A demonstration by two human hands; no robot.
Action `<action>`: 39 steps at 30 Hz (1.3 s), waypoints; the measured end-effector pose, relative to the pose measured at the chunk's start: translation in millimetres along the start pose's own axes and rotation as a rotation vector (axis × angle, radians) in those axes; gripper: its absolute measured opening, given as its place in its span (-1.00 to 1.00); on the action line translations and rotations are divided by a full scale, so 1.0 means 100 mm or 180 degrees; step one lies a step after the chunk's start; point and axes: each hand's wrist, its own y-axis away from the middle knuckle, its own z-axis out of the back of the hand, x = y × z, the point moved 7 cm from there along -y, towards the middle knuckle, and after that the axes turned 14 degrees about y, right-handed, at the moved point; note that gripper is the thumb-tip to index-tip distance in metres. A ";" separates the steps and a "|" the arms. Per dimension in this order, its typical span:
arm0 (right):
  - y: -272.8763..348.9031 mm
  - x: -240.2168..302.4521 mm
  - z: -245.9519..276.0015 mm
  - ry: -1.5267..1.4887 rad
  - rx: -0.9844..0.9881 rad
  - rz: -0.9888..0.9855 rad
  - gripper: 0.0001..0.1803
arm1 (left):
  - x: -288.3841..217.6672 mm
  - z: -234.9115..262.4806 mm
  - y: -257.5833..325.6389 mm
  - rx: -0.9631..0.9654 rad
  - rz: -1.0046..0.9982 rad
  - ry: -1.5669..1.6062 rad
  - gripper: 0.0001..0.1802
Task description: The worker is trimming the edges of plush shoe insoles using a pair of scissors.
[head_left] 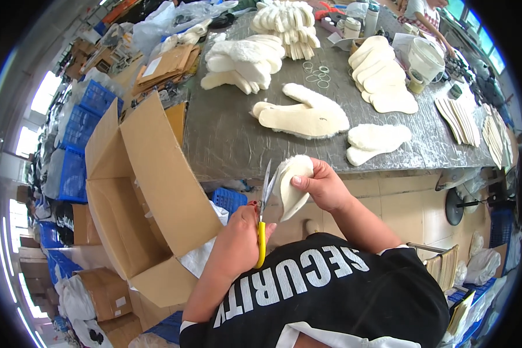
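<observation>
In my left hand (236, 242) is a pair of scissors (262, 246) with a yellow handle, its blades pointing up and slightly apart. The blades lie close along the left edge of a cream fleecy insole (289, 194); whether they touch it I cannot tell. My right hand (330, 188) grips that insole by its upper right side, the thumb on its face. Both hands are in front of the table's near edge. Beyond them on the table lie a few white fleecy insoles (296, 120), one showing its smooth side, and a smaller fleecy pair (379, 139).
Fleecy insoles are piled (243, 61) and stacked (287, 26) farther back on the dark table (214, 148). Flat cream insoles (380, 75) fan out near a white bucket (424, 61). An open cardboard box (156, 191) stands at left. Another person's arm (441, 36) shows at far right.
</observation>
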 end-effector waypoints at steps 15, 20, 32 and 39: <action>0.32 0.27 0.30 0.0630 0.0217 0.0061 -0.85 | -0.55 -0.34 0.00 -0.0151 -0.0013 -0.0340 -0.59; 0.31 0.30 0.33 0.0781 0.0125 0.0106 -0.85 | -0.48 -0.37 0.00 -0.0181 -0.0096 -0.0398 -0.59; 0.25 0.38 0.15 0.1190 0.0112 0.0929 -0.85 | -0.28 -0.27 0.02 -0.0721 0.0753 0.2988 -0.79; 0.19 0.10 -0.05 0.1273 0.0479 0.0109 -0.71 | -0.16 -0.10 -0.21 -0.1274 0.0013 0.2678 -0.70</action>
